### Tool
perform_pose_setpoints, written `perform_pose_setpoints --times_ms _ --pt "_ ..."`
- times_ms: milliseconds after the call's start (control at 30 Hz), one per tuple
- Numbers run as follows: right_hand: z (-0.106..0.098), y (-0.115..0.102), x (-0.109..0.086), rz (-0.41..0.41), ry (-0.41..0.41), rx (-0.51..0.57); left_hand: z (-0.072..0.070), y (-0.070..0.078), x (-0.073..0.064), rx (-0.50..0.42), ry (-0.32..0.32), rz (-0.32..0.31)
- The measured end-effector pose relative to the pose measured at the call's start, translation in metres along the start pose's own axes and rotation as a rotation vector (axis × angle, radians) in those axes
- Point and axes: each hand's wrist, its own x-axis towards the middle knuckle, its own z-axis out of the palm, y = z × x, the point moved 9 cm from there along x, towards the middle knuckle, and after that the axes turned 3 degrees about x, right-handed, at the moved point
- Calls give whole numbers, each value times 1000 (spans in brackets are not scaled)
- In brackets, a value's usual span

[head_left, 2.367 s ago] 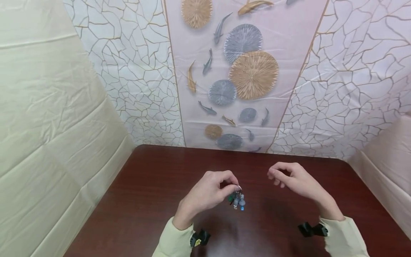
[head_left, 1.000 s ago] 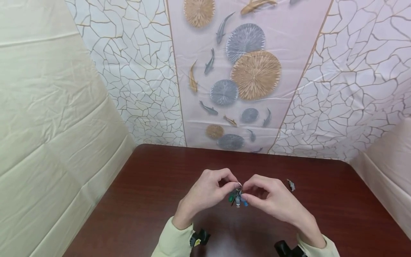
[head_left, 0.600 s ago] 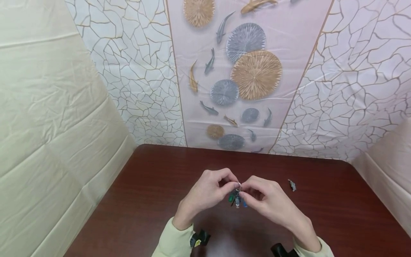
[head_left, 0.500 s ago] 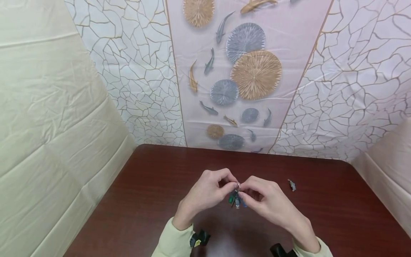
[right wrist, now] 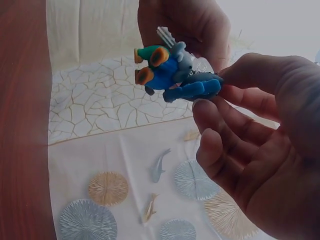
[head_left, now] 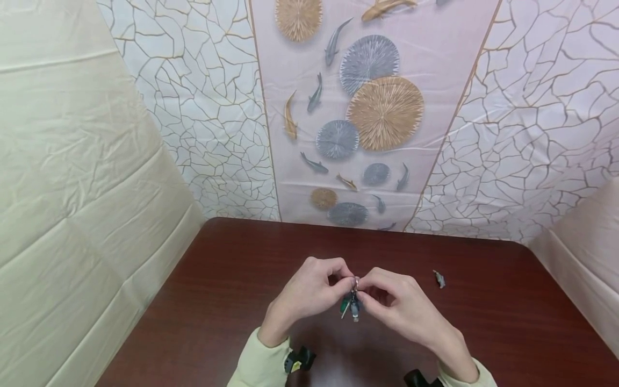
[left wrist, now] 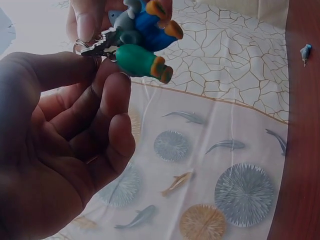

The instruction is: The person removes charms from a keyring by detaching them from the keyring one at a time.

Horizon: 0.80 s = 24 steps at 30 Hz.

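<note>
In the head view, my left hand [head_left: 311, 290] pinches a metal key ring [head_left: 356, 280] between thumb and forefinger. Hanging from the ring are a key [head_left: 345, 309] and small figurine charms. The left wrist view shows a green-bodied figurine [left wrist: 136, 61] with orange feet beside a blue one [left wrist: 150, 32]. My right hand [head_left: 411, 309] meets the ring from the right, its thumb and forefinger pinching a blue-grey charm [right wrist: 197, 87] at its ring end. Fingertips partly hide the ring. A loose grey-blue charm [head_left: 439, 279] lies on the table to the right.
The dark red-brown table [head_left: 251, 269] ends at a patterned cloth [head_left: 387, 113] hanging behind it. Pale cloth walls [head_left: 96, 215] stand on both sides. Both wrists wear black camera mounts [head_left: 300, 359].
My right hand has come left to the key ring and pinches a charm there. The loose charm now shows on the table. Lately both hands have shifted slightly left, and the hanging key has turned.
</note>
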Motion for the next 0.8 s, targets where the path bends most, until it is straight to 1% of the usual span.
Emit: perform_pose_setpoints --times_ms 100,167,333,533,800 --pt "1 1 0 12 -13 34 0 1 0 -9 -1 1" --pt "1 3 -1 36 -26 62 0 1 0 -16 -1 2" --pt "2 4 -1 76 -40 88 0 2 -1 -28 3 6" --pt "1 2 -1 36 -17 99 0 2 0 -26 7 6" --pt "0 3 0 27 27 101 -1 2 0 1 27 1"
